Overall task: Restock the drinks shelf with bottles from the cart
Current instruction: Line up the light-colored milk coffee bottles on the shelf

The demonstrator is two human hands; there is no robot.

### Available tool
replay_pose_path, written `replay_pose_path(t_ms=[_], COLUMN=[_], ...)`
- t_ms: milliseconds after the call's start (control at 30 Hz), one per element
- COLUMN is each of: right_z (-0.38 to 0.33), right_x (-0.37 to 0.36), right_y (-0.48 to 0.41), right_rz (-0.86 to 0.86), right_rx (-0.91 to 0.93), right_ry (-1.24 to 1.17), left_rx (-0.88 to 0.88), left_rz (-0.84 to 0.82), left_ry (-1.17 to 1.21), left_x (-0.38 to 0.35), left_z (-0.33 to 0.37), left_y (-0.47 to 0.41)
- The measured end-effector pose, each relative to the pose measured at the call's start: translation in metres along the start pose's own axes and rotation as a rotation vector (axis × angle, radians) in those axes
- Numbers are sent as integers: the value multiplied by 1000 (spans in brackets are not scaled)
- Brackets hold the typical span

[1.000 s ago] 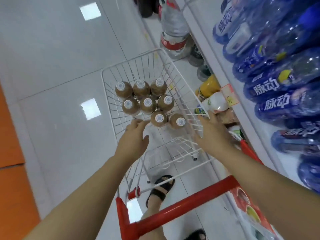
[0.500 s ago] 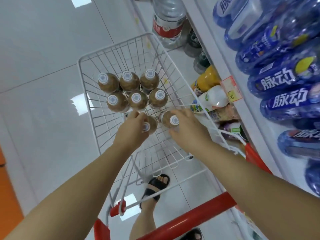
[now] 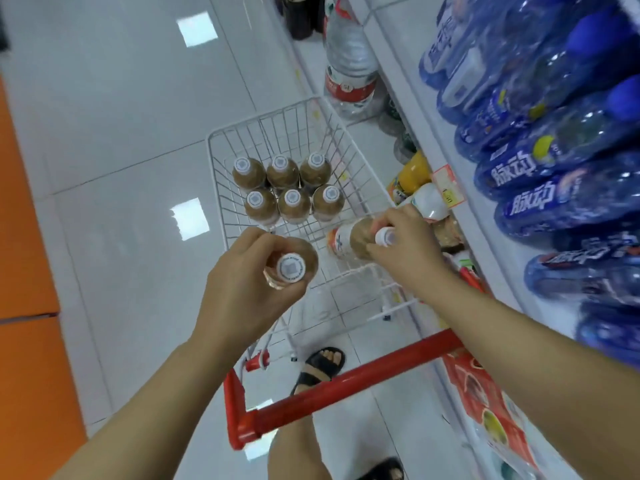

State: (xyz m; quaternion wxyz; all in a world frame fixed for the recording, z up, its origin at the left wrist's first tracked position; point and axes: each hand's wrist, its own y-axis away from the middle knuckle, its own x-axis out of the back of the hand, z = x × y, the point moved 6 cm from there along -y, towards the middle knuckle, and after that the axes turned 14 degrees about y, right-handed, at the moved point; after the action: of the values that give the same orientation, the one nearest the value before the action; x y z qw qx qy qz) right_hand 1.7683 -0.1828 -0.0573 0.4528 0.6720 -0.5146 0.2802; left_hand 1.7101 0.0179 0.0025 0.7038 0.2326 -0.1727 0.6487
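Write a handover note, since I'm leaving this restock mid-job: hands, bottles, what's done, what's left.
Left hand grips a brown bottle upright by its top, over the cart basket.
Right hand grips a second brown bottle, tilted, at the basket's shelf side.
Six more bottles stand in the basket, two rows of three.
Done: two bottles picked up. Left: put both on the drinks shelf, then the six.

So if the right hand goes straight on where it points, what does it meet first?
Likely the rightmost near-row bottle standing in the cart; the right hand carries its tilted bottle base-first that way. Height is unclear, so it might pass over.
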Motion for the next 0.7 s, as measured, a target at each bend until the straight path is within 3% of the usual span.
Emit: replay_pose_path(t_ms=[100, 333, 500, 700], right_z=[-12, -34, -25, -22], right_x=[93, 288, 378, 443], right_y=[62, 227, 354, 481], right_rz=[129, 559, 872, 1237], right_rx=[24, 140, 128, 157], right_ry=[-89, -140, -41, 95], left_rx=[-118, -462, -648, -973], left_rz=[46, 147, 78, 52], left_ry=[13, 316, 575, 716], left_x=[20, 35, 32, 21], left_z=[72, 245, 363, 481], left_y=[14, 76, 123, 180])
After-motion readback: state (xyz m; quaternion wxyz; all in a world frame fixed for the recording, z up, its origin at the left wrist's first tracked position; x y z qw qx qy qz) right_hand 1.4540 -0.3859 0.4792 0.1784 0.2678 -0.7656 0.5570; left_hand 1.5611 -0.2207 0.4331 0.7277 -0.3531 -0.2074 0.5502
